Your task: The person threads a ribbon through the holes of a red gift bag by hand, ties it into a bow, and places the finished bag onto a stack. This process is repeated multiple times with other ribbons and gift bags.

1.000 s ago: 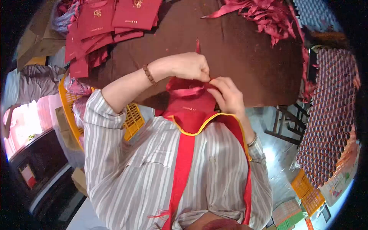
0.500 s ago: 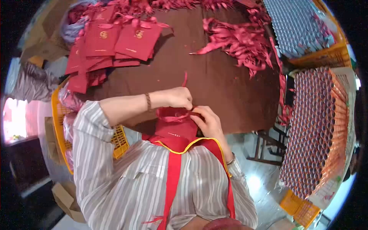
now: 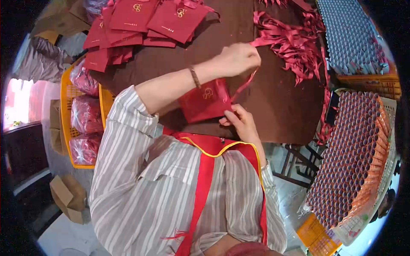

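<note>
A small red paper bag with a gold logo is held up over the near edge of the brown-covered table, slightly tilted. My right hand pinches its lower right side between thumb and fingers. My left hand, wearing a bracelet at the wrist, is closed above and to the right of the bag. From that fist a thin red ribbon slants down to the bag's right side. My left forearm hides the bag's upper left part.
Finished-looking red bags lie stacked at the table's back left. A heap of red ribbons sits at back right. Trays of small tubes line the right side. An orange crate with wrapped red packs stands left.
My left hand has moved up and right, drawing the ribbon out. The bag has risen from near my lap and turned its logo side into view. My right hand has shifted lower on it.
</note>
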Motion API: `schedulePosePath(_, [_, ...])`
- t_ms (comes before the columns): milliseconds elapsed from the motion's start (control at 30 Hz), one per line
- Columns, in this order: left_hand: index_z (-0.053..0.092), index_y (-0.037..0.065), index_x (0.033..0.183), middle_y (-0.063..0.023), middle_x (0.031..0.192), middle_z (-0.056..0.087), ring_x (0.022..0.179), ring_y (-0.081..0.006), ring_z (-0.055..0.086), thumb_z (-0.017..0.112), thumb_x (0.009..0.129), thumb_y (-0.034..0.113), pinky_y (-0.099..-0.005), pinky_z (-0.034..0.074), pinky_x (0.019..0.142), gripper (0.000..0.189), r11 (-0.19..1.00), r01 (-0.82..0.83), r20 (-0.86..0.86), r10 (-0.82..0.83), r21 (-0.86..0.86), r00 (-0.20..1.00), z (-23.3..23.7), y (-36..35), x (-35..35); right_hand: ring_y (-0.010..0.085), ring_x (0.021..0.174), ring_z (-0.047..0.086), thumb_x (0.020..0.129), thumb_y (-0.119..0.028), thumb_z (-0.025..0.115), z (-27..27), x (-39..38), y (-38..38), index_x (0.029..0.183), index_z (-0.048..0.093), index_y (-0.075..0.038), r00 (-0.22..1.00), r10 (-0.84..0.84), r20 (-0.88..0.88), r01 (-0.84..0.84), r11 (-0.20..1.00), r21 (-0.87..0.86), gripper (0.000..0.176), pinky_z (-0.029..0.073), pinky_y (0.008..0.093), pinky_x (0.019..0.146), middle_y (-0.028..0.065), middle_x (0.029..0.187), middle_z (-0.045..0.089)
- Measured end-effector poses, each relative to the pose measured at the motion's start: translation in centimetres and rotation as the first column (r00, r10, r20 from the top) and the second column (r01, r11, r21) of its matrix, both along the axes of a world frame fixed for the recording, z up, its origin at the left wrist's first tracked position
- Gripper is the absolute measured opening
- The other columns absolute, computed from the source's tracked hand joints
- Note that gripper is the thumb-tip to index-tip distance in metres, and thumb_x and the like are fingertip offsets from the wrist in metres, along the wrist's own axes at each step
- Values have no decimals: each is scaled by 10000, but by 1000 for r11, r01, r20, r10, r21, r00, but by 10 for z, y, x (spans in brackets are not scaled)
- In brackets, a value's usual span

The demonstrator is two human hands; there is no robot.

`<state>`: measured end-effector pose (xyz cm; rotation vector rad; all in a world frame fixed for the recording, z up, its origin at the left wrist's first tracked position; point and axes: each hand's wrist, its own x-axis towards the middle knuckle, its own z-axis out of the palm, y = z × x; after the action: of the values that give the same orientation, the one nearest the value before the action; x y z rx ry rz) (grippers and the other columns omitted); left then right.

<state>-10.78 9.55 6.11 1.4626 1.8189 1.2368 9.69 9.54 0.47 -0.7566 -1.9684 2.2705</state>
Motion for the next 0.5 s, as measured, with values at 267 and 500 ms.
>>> schedulePosePath(267, [560,5,1105,-25,1019,597,911,-116,547,479,924,229,-241,422,830,299,995,-77,417,96,-63,904,8,-80,-51,162,715,628,927,-88,474,14,5,29,977,500,5,973,-192,-127,176,976,-130,109,526,270,651,99,839,609])
schedulePosePath(500, [575,0,1078,-74,938,615,864,-179,579,581,820,62,-283,449,784,265,991,-133,5,133,14,991,12,-118,-14,187,1062,533,912,-146,516,14,3,38,1411,204,-125,925,-365,-101,377,911,164,590,486,323,823,107,1377,295])
